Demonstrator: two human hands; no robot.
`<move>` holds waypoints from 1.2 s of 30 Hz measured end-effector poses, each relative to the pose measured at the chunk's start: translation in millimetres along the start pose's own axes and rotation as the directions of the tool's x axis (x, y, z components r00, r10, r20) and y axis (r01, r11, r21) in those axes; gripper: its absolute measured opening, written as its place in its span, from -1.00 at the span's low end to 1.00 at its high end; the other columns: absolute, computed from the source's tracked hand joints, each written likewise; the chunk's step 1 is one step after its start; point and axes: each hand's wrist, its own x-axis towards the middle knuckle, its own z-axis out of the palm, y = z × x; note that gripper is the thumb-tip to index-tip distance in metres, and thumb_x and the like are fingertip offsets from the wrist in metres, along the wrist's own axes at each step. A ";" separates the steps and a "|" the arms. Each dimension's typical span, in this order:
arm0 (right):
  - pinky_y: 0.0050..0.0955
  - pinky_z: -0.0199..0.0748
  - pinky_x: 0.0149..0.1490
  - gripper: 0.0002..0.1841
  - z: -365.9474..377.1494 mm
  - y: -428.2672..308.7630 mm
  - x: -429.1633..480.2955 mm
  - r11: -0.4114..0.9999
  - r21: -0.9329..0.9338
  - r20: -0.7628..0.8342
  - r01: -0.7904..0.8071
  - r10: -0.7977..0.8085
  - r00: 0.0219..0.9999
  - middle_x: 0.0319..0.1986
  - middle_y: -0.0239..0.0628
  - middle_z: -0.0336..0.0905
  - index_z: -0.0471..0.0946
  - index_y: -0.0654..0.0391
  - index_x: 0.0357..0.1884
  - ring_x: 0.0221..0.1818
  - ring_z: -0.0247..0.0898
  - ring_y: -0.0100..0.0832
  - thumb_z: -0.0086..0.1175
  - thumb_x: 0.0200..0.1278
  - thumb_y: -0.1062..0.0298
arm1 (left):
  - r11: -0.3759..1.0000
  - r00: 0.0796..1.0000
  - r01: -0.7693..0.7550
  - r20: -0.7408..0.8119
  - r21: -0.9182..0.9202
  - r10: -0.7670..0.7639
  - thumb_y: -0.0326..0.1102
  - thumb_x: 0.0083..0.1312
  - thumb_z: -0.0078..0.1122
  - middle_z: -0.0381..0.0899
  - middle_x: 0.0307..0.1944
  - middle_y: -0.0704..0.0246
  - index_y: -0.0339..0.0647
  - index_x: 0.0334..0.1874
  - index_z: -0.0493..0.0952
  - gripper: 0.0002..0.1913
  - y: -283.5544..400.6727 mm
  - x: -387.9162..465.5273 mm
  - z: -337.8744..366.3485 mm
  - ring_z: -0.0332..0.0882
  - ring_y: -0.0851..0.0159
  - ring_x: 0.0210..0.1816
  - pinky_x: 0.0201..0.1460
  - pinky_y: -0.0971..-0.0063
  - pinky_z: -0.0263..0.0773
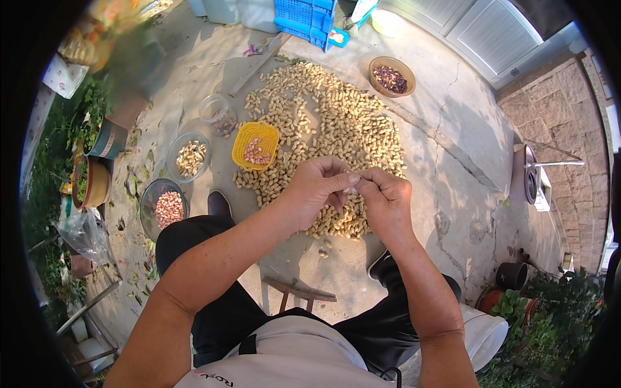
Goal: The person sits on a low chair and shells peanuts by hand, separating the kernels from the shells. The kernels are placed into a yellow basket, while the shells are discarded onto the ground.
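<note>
Over a wide spread of unshelled peanuts (339, 111) on the concrete, my left hand (318, 189) and my right hand (388, 199) meet at the fingertips. Between them they pinch a small pale thing (350, 189), too small to tell surely. Beside the spread, a yellow plastic basket (237, 150) holds pink shelled peanuts. Left of it stand a clear bowl of empty shells (190, 157), a dark clear bowl (145, 213) of shelled peanuts, and a clear round tub (217, 111) with darker bits. A brown bowl (412, 82) of dark red kernels is behind the spread on the right.
My feet in dark shoes (220, 206) flank the near edge of the peanuts. A wooden stool's edge (301, 290) shows between my knees. A wooden plank (259, 63) and a blue plastic crate (303, 22) are at the back. Potted plants (97, 186) line the left; a black pot (511, 276) stands right.
</note>
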 end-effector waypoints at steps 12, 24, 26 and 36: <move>-0.47 0.38 -0.40 -0.89 2.3 -0.9 -0.7 0.990 -0.142 -0.041 0.025 -0.031 0.999 -0.62 -0.23 0.55 0.62 0.32 -0.40 -0.56 0.42 -0.51 0.14 0.21 0.50 | 1.000 0.998 -0.026 -0.048 0.007 0.027 -0.44 0.41 0.11 0.68 -0.29 0.25 -0.37 -0.07 0.61 -0.83 -5.2 1.8 0.8 0.68 0.31 -0.33 -0.30 0.48 0.65; -0.40 0.40 -0.40 -0.92 7.0 1.2 0.4 0.945 -0.312 -0.085 0.097 -0.129 0.988 -0.59 -0.13 0.55 0.60 0.31 -0.41 -0.55 0.47 -0.36 0.16 0.18 0.51 | 0.991 0.999 0.012 0.046 -0.136 -0.006 -0.31 0.47 0.11 0.67 -0.19 0.28 -0.31 -0.07 0.59 -0.80 -7.4 -0.7 -1.3 0.68 0.30 -0.22 -0.18 0.40 0.66; -0.40 0.41 -0.39 -0.92 7.3 -1.6 1.0 0.954 -0.292 -0.114 0.073 -0.111 0.987 -0.59 -0.13 0.55 0.60 0.31 -0.40 -0.55 0.48 -0.35 0.16 0.19 0.51 | 0.989 0.994 0.092 0.060 -0.112 -0.086 -0.25 0.47 0.15 0.67 -0.26 0.32 -0.28 -0.09 0.59 -0.79 -6.9 -2.3 -1.1 0.68 0.35 -0.29 -0.25 0.46 0.64; -0.46 0.43 -0.34 -0.93 8.6 -1.6 -2.4 0.956 -0.231 -0.072 0.184 -0.205 0.976 -0.54 -0.18 0.54 0.59 0.32 -0.33 -0.50 0.45 -0.43 0.14 0.25 0.52 | 0.962 0.988 0.137 0.101 -0.238 -0.116 -0.30 0.45 0.17 0.63 -0.38 0.41 -0.24 -0.15 0.58 -0.86 -10.5 -1.6 -7.3 0.61 0.45 -0.44 -0.41 0.59 0.54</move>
